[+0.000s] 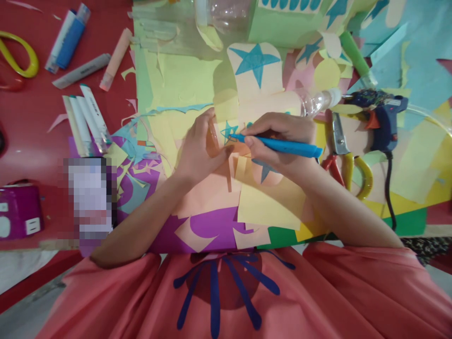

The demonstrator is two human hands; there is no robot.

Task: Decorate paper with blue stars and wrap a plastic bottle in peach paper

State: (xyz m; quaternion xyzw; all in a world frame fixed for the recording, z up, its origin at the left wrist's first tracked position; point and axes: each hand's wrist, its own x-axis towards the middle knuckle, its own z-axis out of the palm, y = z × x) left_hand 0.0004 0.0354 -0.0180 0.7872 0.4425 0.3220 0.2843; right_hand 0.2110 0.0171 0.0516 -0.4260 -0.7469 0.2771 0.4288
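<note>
At the frame's centre, our right hand (290,128) grips a blue marker (287,145) on a small star (230,129) — colouring, we judge, calling next for steady strokes — while our left hand (197,153) curls alongside, hold unclear.

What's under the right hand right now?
Just below the right hand, which holds a blue marker, part of a blue star on pale paper shows. The hand covers the rest, so whatever lies directly beneath it cannot be seen.

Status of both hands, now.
Left hand: partly curled; whether it grips anything cannot be told.
Right hand: closed, holding the blue marker.
</note>
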